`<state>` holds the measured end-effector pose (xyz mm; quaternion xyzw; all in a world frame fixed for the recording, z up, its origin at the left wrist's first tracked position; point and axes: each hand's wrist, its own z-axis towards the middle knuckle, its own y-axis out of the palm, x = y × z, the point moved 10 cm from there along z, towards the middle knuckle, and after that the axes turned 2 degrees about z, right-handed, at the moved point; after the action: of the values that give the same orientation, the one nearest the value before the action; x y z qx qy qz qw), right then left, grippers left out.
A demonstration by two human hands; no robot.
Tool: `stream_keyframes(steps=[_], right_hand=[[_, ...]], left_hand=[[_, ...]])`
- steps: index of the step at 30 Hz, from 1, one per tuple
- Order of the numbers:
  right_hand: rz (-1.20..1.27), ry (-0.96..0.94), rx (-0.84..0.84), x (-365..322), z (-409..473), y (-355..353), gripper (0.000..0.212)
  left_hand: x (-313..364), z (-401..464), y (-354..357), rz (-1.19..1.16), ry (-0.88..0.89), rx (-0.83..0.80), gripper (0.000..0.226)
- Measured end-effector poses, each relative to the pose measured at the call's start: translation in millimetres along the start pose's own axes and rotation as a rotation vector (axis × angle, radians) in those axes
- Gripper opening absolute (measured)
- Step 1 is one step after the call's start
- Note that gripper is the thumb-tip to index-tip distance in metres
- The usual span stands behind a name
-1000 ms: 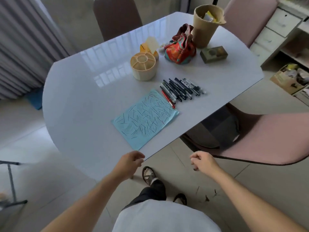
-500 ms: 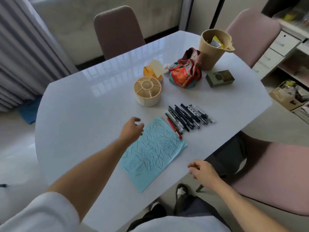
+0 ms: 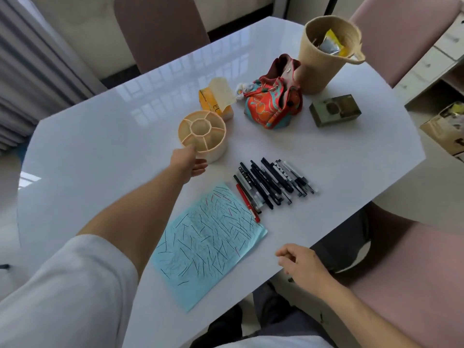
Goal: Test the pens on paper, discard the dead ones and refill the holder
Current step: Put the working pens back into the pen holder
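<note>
I'm seeing the empty beige holder (image 3: pixel 203 133) standing mid-table, capped pens (image 3: pixel 273 185) lying beside the scribbled blue paper (image 3: pixel 208 243) overhanging the table's near edge.

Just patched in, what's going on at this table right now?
A person is sorting pens. The left hand reaches out to the near wall of the empty round holder; whether it grips it yet is unclear. The right hand rests empty near the table edge. A row of pens lies beside the blue paper, which is covered in test strokes.
</note>
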<state>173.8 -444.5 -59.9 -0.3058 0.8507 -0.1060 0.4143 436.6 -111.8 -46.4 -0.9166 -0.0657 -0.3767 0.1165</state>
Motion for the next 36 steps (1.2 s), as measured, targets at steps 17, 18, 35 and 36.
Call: stream_keyframes(steps=[17,18,35,36], right_hand=[[-0.378,-0.269,0.168,-116.8,94.6,-20.4,0.013],[-0.456,-0.286,0.173,-123.3,100.7,-16.7,0.013],[-0.129,-0.243,0.088,-166.8,104.1,3.5,0.010],[-0.010,-0.248,0.072,-168.4,95.9,3.4,0.008]], left_hand=[[-125.3,-137.2,-91.1,0.123,-0.052,0.083,0.027],[-139.1,-150.0,-95.3,0.104,-0.071,0.089,0.027],[-210.5,-200.3,-92.0,0.071,-0.090,0.046,0.022],[-209.7,-199.2,-92.6,0.074,-0.081,0.045,0.023]])
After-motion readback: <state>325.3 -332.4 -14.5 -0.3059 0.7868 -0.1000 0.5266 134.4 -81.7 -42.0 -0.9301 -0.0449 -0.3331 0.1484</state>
